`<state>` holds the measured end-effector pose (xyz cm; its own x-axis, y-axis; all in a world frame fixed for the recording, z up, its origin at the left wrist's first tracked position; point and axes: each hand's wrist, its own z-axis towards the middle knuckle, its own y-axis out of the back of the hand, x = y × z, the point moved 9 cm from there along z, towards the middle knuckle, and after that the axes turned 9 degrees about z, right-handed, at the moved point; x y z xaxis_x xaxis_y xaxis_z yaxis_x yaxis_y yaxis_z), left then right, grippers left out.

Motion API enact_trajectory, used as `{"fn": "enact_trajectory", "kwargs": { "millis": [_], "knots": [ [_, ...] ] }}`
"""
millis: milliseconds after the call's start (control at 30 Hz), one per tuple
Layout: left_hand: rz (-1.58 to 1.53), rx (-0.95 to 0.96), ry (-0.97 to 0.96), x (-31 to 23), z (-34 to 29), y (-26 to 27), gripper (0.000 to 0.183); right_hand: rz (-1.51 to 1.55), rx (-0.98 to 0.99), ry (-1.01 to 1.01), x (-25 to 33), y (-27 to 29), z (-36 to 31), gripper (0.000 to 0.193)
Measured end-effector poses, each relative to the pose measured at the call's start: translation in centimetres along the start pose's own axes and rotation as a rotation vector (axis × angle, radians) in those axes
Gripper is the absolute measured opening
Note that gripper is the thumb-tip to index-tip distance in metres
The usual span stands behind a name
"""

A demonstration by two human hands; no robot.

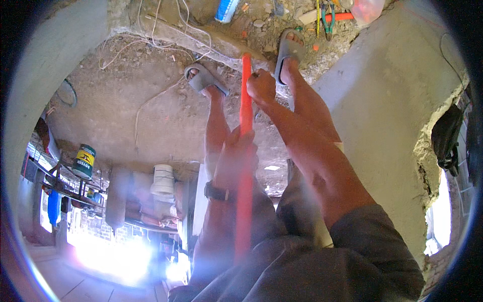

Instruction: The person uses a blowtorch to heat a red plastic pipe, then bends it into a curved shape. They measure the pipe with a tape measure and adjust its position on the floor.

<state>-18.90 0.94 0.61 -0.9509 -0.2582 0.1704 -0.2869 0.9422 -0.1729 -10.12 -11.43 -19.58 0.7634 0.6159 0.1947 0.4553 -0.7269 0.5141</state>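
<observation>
A long orange plastic pipe (pixel 245 108) runs from near my body out to a raised ledge between my feet. My left hand (pixel 235 148), with a dark watch at its wrist, is wrapped round the pipe about midway along. Close to the pipe's far end, on its right side, my right hand (pixel 261 87) is closed in a fist. A thin tool-like edge seems to stick out of it, but my fingers hide what it is. The pipe's far tip lies at the ledge (pixel 221 55), and its near end blurs against my clothes.
White wires (pixel 188 27) trail over the ledge and dirt floor. Green-handled pliers (pixel 328 22), a yellow measuring strip (pixel 317 17) and an orange pipe piece (pixel 344 16) lie far right. A blue-and-white container (pixel 226 10) stands beyond. A green paint can (pixel 84 161) and white buckets (pixel 162 180) stand left.
</observation>
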Motion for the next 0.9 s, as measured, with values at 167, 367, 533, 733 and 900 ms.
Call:
{"fn": "enact_trajectory", "kwargs": {
  "millis": [167, 367, 533, 733, 900],
  "knots": [
    [-0.126, 0.051, 0.028, 0.3, 0.4, -0.3, 0.023, -0.104, 0.047, 0.144, 1.3, -0.2, -0.6, 0.029],
    [-0.083, 0.065, 0.047, 0.3, 0.1, -0.5, 0.024, 0.139, -0.091, 0.107, -1.3, -0.5, -0.2, 0.023],
    [-0.047, 0.038, 0.036, 0.2, 0.6, -0.2, 0.021, 0.616, -0.142, -0.108, -6.8, -3.2, 1.5, 0.017],
    [-0.087, 0.088, 0.022, 0.7, 1.0, 0.1, 0.024, 1.073, 0.007, -0.389, -7.2, -5.1, -0.1, 0.008],
    [-0.107, 0.049, 0.065, 1.6, 0.7, 0.4, 0.023, 1.163, 0.299, -0.491, -8.4, -4.9, 0.1, 0.017]
  ]
}}
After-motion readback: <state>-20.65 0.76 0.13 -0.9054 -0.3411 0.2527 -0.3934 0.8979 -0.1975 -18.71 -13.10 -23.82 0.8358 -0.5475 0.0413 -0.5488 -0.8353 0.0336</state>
